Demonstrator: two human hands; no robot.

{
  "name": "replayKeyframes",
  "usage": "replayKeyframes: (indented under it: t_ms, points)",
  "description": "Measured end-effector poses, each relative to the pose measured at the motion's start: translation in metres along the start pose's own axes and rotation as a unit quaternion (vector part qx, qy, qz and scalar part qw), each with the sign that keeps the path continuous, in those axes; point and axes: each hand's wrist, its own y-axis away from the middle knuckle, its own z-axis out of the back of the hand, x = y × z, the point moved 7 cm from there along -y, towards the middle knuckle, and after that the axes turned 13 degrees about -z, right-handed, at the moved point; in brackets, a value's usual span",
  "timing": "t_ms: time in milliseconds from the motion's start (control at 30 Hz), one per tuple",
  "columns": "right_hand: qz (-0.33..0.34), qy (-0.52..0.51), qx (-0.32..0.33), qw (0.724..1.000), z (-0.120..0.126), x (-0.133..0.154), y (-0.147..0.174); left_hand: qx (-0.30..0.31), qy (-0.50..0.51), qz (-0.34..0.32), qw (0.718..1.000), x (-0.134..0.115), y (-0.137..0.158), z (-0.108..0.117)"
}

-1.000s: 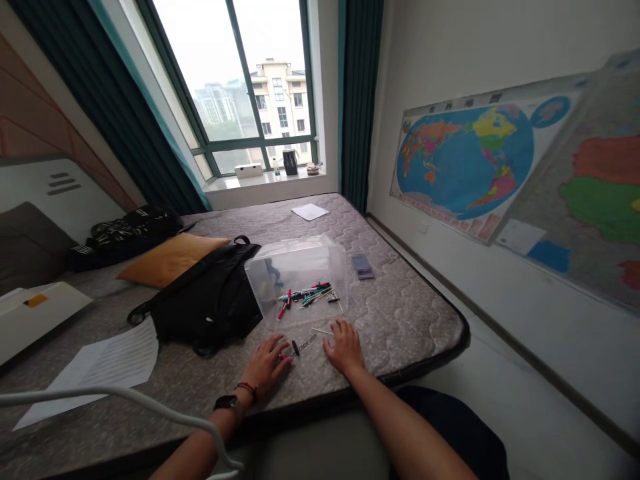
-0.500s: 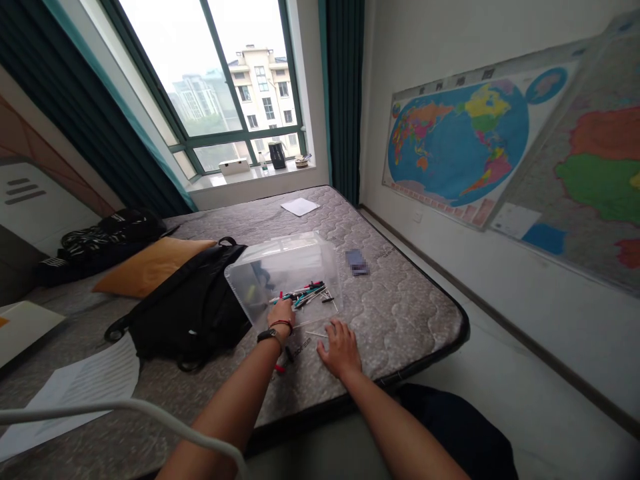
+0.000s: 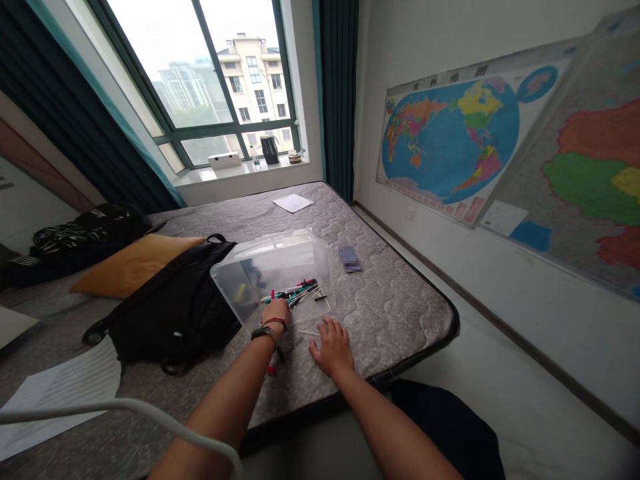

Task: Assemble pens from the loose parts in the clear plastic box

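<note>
A clear plastic box (image 3: 225, 283) lies on its side on the mattress (image 3: 400, 293), its mouth toward me. Inside it is a loose pile of pens (image 3: 300, 290), teal, black, red and white. My left hand (image 3: 276, 311), with a watch and a red cord at its wrist, reaches into the mouth at the pile's near left. Its fingers are curled and mostly hidden; something red (image 3: 273, 293) sticks up beside them. Flat on the mattress before the box rests my right hand (image 3: 334, 345), open, fingers apart, beside a thin white stick (image 3: 309, 333).
A black backpack (image 3: 175, 307) touches the box's left side, with an orange pillow (image 3: 135, 267) behind it. Printed paper (image 3: 65, 387) and a pale cable (image 3: 150, 410) are at lower left. A red-and-black item (image 3: 271, 370) lies below my left wrist. Right of the box is a dark rectangle (image 3: 349, 259).
The view has shifted slightly, so everything appears a little further left. Both hands keep nearly the same places, the left at the pens and the right on the mattress.
</note>
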Motion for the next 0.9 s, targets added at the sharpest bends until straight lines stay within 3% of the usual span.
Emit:
replayKeyframes:
  t_ms: [467,900]
  points:
    - [0.001,0.018,0.001,1.0,0.0,0.001,0.0,0.042,-0.063,-0.106,0.992,-0.014,0.008,-0.01]
    - [0.0,0.018,0.004,1.0,0.003,0.001,0.0,-0.003,-0.015,-0.132,0.991,-0.009,0.01,-0.016]
